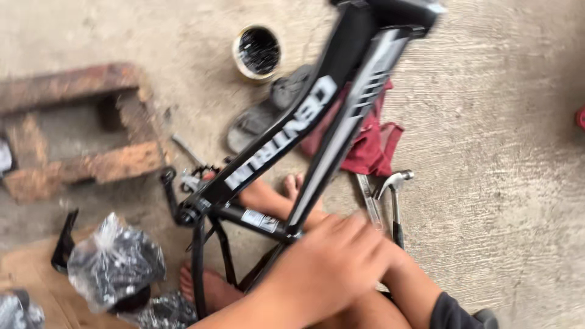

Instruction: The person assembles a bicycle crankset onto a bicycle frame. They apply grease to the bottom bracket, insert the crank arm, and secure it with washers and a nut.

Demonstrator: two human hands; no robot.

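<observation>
Your left hand (332,268) fills the bottom of the view, blurred, lying flat across the junction of the black bicycle frame (317,116) where the tubes meet near your knees. Its grip looks loose, fingers spread over the tube rather than wrapped round it, though the blur keeps you from being sure. Your right hand is not in view, so you cannot tell what it holds.

That frame stands tilted over the concrete floor (499,109), head tube far from you, bottom bracket and crank (183,210) low at the left, your bare feet (268,198) tucked right beneath the tubes. With only an open palm steadying it, the frame could roll sideways, and your toes would take the weight or meet the chainring teeth (204,170) just beside them.

A claw hammer (395,195) and a flat wrench (369,198) lie on the floor just right of your leg, near the red rag (372,146); a shifting knee could kick them or land on them. The open tin (257,52) beyond the sandals (268,109) sits close to the frame's swing and might be tipped. Plastic bags of parts (113,262) rest at your left, next to the rusty steel piece (85,128); a sliding frame could tear them open.
</observation>
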